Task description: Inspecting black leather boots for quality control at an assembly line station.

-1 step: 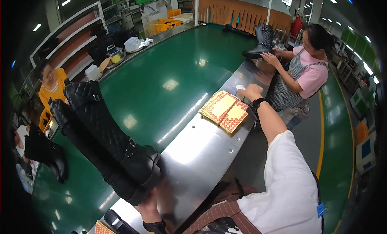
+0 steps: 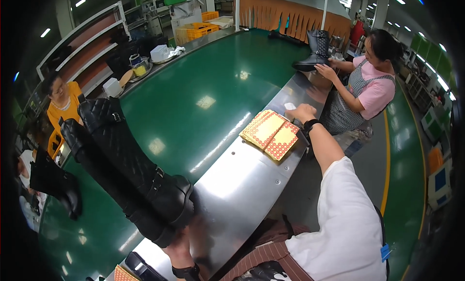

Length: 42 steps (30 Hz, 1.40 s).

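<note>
Tall black quilted boots (image 2: 133, 155) with buckled straps, seemingly a pair side by side, tilt over the left part of the bench with their shafts toward the far left. My left hand (image 2: 180, 250) grips them from below at the foot end; its fingers are mostly hidden behind the black leather. My right hand (image 2: 304, 112) reaches to the bench's far right edge, fingers curled beside a small white object (image 2: 290, 106); what they hold, if anything, is unclear. Just left of that hand lies a stack of yellow sheets with red round stickers (image 2: 271, 133), with a brown band across it.
The metal bench edge (image 2: 218, 194) runs along a green conveyor belt (image 2: 193, 87). At right a co-worker (image 2: 373, 82) handles another black boot (image 2: 317, 51). Another person (image 2: 63, 99) is at far left, near a standing black boot (image 2: 55, 184). A black case (image 2: 140, 267) sits near my left wrist.
</note>
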{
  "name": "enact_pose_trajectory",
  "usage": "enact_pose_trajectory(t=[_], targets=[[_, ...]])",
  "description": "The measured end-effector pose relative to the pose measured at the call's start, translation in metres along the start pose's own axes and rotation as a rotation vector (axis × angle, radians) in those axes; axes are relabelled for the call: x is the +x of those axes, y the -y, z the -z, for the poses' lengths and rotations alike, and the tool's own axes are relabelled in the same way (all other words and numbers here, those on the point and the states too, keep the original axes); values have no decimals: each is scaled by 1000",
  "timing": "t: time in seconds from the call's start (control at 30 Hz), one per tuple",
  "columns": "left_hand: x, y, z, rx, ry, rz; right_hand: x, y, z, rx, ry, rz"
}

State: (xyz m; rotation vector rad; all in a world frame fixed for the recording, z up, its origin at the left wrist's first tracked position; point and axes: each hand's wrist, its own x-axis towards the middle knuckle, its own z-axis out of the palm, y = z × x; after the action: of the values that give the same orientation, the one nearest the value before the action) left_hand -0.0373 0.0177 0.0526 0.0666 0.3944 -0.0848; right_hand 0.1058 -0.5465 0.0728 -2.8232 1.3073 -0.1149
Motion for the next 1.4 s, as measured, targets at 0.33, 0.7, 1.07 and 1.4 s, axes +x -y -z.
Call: enact_pose_trajectory(t=[0.33, 0.7, 1.07, 1.4], targets=[[-2, 1, -13, -43, 18, 68, -7, 12, -5, 564, -294, 84], [-10, 2, -29, 116, 177, 49, -318, 174, 122, 827, -162, 1592], [-14, -2, -31, 104, 217, 30, -331, 197, 137, 749, 224, 1915], [-14, -5, -29, 179, 223, 58, -338, 204, 134, 812, 157, 1758]])
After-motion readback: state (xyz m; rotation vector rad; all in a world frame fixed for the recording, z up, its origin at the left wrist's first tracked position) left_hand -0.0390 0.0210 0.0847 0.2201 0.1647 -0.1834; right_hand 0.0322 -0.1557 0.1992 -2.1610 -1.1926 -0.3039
